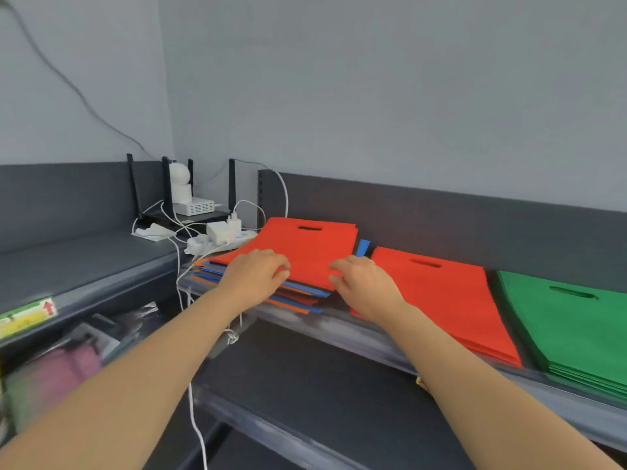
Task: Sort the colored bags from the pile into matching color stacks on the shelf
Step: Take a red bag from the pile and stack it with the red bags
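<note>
A mixed pile of flat bags (298, 296) in red, blue and orange lies on the dark shelf (373, 337), with a red bag (305, 249) on top. My left hand (254, 274) and my right hand (363, 283) both grip that red bag's near edge with curled fingers. To the right of the pile lies a stack of red bags (451, 300), and further right a stack of green bags (576, 327). A strip of blue bag (362, 247) shows between the pile and the red stack.
A router, a white camera, chargers and a power strip (220, 232) with white cables crowd the corner left of the pile. A lower shelf (305, 385) runs below. Bagged items (68, 361) sit under the left shelf.
</note>
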Action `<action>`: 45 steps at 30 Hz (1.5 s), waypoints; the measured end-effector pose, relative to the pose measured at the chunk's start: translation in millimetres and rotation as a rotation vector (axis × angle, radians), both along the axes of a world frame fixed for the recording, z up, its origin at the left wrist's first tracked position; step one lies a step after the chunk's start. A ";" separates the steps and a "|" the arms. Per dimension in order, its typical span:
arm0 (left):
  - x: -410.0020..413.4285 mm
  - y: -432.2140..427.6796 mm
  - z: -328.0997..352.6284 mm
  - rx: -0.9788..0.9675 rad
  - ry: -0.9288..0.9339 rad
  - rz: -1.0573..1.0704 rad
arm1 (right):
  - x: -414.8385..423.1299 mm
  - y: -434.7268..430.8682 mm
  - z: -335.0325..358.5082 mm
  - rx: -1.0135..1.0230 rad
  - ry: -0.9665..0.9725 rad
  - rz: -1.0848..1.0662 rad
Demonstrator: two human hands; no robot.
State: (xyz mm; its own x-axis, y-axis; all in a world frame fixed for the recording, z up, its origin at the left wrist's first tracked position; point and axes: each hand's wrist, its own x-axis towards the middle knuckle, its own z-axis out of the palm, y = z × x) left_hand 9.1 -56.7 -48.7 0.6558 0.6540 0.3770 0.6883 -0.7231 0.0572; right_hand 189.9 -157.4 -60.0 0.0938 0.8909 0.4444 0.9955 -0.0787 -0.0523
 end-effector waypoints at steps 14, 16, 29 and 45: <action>-3.8 87.6 -1.2 -0.323 0.132 -0.152 | -9.2 107.4 13.5 -0.340 0.115 0.141; -6.1 95.1 1.7 -0.380 0.155 -0.181 | -9.7 115.7 13.9 -0.362 0.084 0.118; -0.1 143.4 5.0 -0.206 0.176 -0.318 | -24.2 113.5 28.2 -0.503 0.272 -0.055; 6.4 154.1 -5.2 -0.121 0.182 -0.331 | -51.2 111.6 20.6 -0.106 -0.152 -0.406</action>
